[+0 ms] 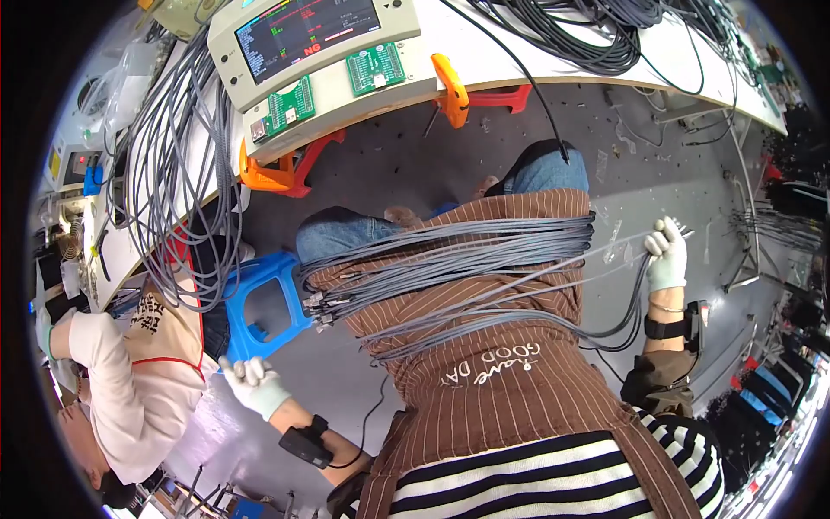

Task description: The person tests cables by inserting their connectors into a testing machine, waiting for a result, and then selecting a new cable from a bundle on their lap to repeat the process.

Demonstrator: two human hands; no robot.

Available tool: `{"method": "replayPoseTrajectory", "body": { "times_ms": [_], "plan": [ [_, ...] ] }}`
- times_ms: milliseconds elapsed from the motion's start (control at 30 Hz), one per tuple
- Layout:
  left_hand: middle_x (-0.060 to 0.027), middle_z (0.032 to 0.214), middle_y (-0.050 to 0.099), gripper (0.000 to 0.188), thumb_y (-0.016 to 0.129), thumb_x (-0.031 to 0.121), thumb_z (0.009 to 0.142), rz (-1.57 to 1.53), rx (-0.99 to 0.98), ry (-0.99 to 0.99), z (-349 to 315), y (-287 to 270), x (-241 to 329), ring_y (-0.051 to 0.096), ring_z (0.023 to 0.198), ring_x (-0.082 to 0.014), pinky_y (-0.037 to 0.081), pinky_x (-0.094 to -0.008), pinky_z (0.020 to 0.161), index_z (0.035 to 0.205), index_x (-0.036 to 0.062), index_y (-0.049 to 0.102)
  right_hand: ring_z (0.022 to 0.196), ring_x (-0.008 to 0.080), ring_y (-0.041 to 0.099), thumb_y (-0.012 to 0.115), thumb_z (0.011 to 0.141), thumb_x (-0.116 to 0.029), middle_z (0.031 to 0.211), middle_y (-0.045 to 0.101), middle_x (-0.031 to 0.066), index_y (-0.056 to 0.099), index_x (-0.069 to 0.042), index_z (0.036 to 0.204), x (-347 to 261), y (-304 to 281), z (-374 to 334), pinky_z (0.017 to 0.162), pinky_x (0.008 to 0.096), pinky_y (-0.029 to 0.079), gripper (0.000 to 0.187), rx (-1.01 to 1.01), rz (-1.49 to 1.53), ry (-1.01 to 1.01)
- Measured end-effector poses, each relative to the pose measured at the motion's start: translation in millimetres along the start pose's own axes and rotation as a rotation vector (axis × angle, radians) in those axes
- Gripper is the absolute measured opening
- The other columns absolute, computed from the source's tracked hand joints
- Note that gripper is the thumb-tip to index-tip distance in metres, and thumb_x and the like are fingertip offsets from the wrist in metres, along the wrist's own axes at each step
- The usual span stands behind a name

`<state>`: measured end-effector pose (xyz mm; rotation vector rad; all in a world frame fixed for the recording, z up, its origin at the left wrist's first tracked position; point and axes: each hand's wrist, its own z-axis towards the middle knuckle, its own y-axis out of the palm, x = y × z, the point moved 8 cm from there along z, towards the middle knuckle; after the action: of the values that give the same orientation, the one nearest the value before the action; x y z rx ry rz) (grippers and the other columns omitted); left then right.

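Note:
A bundle of grey cables lies across my lap, over a brown striped apron. Metal connector ends gather at the bundle's left side. Out to the right, my right hand in a white glove is closed around several cables; their tips poke out past the fingers, and a loop hangs below and runs back to my lap. My left hand, also gloved, is held out at the lower left with its fingers curled closed. What it holds, if anything, is too small to tell.
A tester with a screen and green circuit boards stands on the white table. Grey cables drape over the table's left edge. A blue stool and orange clamp-like parts are nearby. A co-worker sits left.

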<state>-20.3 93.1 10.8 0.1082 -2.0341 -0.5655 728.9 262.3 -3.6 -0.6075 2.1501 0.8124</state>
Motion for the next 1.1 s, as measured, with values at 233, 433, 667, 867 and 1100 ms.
{"method": "replayPoseTrajectory", "body": {
  "times_ms": [233, 433, 667, 867, 1100],
  "plan": [
    [0.0036, 0.059, 0.039, 0.011, 0.048, 0.011, 0.087, 0.259, 0.266, 0.368, 33, -69, 106, 0.024, 0.037, -0.0063, 0.023, -0.0204, 0.034, 0.094, 0.0054, 0.053, 0.039, 0.0064, 0.034, 0.053, 0.086, -0.013, 0.062, 0.05, 0.0022, 0.05, -0.007, 0.079, -81, -62, 7, 0.036, 0.0209, 0.025, 0.01, 0.472, -0.334, -0.479],
    [0.0045, 0.056, 0.039, 0.027, 0.044, 0.021, 0.091, 0.371, -0.657, -0.286, -78, 120, 11, 0.031, 0.038, -0.0053, 0.032, -0.0179, 0.036, 0.112, 0.0044, 0.051, 0.037, 0.0048, 0.033, 0.056, 0.086, -0.022, 0.052, 0.043, -0.0032, 0.057, -0.004, 0.095, -80, 89, -40, 0.035, 0.0211, 0.025, 0.02, -0.232, -0.715, -0.605],
    [-0.005, 0.06, 0.055, 0.026, 0.046, 0.016, 0.091, 0.625, -1.047, -0.36, -164, 239, -82, 0.036, 0.037, -0.0037, 0.031, -0.0179, 0.037, 0.105, -0.0055, 0.053, 0.041, 0.0062, 0.046, 0.055, 0.082, -0.008, 0.052, 0.054, 0.0024, 0.061, 0.002, 0.088, 43, 249, -148, 0.039, 0.0197, 0.036, 0.013, -0.931, -0.904, 0.034],
    [-0.0046, 0.058, 0.055, 0.025, 0.043, 0.014, 0.092, 0.669, -1.117, -0.391, -196, 274, -90, 0.035, 0.033, -0.0031, 0.027, -0.0155, 0.033, 0.104, -0.0052, 0.052, 0.044, 0.0063, 0.049, 0.059, 0.082, -0.012, 0.052, 0.054, 0.0019, 0.06, 0.001, 0.084, 92, 302, -199, 0.042, 0.0203, 0.037, 0.014, -1.182, -1.078, 0.193],
    [-0.0014, 0.057, 0.053, 0.026, 0.047, 0.02, 0.091, 0.771, -1.222, -0.412, -204, 289, -111, 0.037, 0.035, -0.0026, 0.028, -0.0171, 0.034, 0.099, -0.0029, 0.056, 0.047, 0.0063, 0.05, 0.058, 0.084, -0.02, 0.05, 0.052, 0.0012, 0.058, -0.002, 0.079, 106, 330, -199, 0.045, 0.021, 0.038, 0.019, -1.155, -0.94, 0.071]
  ]
}}
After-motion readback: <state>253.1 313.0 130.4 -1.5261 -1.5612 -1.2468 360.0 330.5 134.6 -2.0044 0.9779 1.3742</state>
